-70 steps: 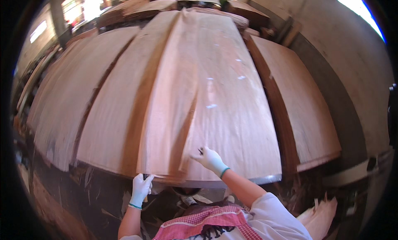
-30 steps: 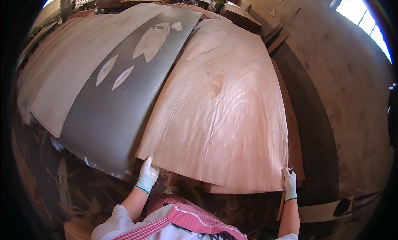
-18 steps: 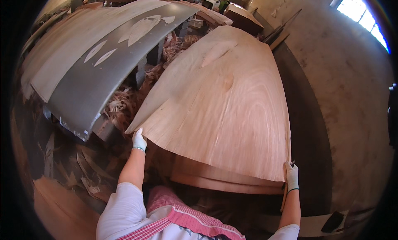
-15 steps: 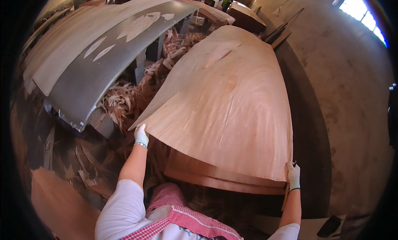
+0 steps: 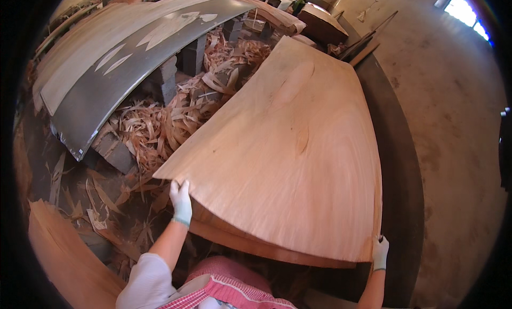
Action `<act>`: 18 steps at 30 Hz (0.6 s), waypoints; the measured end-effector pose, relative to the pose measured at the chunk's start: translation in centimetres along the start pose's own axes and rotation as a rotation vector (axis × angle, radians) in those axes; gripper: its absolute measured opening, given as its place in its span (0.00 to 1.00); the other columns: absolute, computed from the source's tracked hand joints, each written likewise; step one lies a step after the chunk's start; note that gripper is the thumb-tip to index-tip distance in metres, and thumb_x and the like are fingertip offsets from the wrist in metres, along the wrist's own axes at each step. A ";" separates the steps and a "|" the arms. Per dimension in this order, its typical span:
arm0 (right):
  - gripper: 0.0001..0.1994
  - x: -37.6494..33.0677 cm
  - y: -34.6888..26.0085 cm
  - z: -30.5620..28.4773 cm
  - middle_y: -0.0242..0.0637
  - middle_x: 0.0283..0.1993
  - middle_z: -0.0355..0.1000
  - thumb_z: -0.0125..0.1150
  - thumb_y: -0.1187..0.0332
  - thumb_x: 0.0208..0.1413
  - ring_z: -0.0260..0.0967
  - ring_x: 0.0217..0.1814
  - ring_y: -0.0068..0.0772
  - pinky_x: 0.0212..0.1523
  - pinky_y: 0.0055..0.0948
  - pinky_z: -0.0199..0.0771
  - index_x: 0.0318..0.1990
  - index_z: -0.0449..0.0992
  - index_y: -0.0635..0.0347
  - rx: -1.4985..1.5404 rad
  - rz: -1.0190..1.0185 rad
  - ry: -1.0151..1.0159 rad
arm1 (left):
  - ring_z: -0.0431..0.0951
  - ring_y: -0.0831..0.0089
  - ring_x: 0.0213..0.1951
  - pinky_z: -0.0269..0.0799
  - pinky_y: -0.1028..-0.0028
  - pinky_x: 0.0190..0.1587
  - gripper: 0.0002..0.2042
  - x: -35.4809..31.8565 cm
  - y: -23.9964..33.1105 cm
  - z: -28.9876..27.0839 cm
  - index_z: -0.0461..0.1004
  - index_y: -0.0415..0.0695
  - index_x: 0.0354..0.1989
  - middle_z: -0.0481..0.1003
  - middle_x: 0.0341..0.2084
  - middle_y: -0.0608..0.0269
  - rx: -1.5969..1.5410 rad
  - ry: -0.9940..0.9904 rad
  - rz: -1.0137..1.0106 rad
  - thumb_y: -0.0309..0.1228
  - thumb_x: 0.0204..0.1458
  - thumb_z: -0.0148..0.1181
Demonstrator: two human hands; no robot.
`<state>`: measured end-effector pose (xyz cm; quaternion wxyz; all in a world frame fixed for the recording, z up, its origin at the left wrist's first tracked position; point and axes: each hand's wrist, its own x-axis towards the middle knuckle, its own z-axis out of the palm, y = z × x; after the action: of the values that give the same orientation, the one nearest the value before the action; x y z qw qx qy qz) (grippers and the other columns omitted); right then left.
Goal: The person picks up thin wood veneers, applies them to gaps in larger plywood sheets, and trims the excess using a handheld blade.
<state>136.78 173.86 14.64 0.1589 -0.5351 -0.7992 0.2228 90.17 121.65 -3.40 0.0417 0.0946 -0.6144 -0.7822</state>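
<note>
An apron [image 5: 229,287], pink and checked, shows just short of the sheet [image 5: 288,149], over a white shirt [image 5: 146,279]. The sheet is wide, thin, tan wood, and lies right in front of the person, its near edge raised and bowed between two gloved hands. The left hand [image 5: 182,202] has the sheet's near edge pinched just inside its left corner, fingers closed down to the sheet's thickness. The right hand [image 5: 380,253] grips the sheet's near right corner, fingers curled in; something small and dark shows at them, too small to make out. Under the sheet's near edge lie lower sheets [image 5: 266,250], redder, with a gap between at the left. Left of the sheet's near corner is a loose piece [image 5: 64,255] of wood. Curly scraps [image 5: 154,130] heap along the sheet's left side, with grey blocks [image 5: 114,151] among them. Beyond these, well left of the sheet, a dark board [image 5: 117,90] carries pale slivers. Right of the sheet stands a wall [image 5: 448,133], dark along its foot. Past the sheet's far end are planks [image 5: 365,53] and a stack [image 5: 322,23].
</note>
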 end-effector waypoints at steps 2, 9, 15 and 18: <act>0.09 0.2 2.9 -0.1 0.38 0.26 0.70 0.58 0.69 0.57 0.65 0.29 0.27 0.35 0.30 0.67 0.34 0.73 0.68 -0.080 -0.041 0.056 | 0.70 0.73 0.50 0.63 0.73 0.56 0.17 -3.4 -0.5 0.1 0.68 0.34 0.53 0.72 0.48 0.61 0.028 -0.010 -0.065 0.26 0.56 0.54; 0.12 5.2 4.9 0.5 0.51 0.34 0.75 0.58 0.65 0.57 0.73 0.36 0.49 0.39 0.38 0.70 0.39 0.74 0.68 -0.259 -0.109 0.064 | 0.72 0.70 0.44 0.66 0.71 0.51 0.13 -2.8 -7.3 2.3 0.72 0.35 0.45 0.75 0.41 0.60 -0.015 0.167 -0.068 0.28 0.54 0.57; 0.15 7.9 10.2 2.5 0.53 0.39 0.75 0.58 0.62 0.56 0.72 0.42 0.55 0.41 0.44 0.70 0.42 0.74 0.66 -0.387 -0.056 0.072 | 0.72 0.71 0.41 0.67 0.71 0.49 0.12 -7.5 -11.2 5.8 0.71 0.32 0.44 0.76 0.39 0.59 0.165 0.246 0.007 0.25 0.52 0.57; 0.14 7.9 10.3 4.2 0.52 0.37 0.75 0.56 0.60 0.57 0.73 0.40 0.55 0.39 0.46 0.71 0.41 0.73 0.64 -0.452 -0.084 0.099 | 0.72 0.74 0.39 0.68 0.72 0.46 0.10 -9.9 -12.8 5.7 0.71 0.33 0.42 0.75 0.37 0.61 0.282 0.278 -0.005 0.25 0.53 0.57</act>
<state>139.81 183.81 5.82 0.0831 -0.5338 -0.8415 0.0046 99.37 131.99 -13.57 0.1106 0.2084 -0.7060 -0.6678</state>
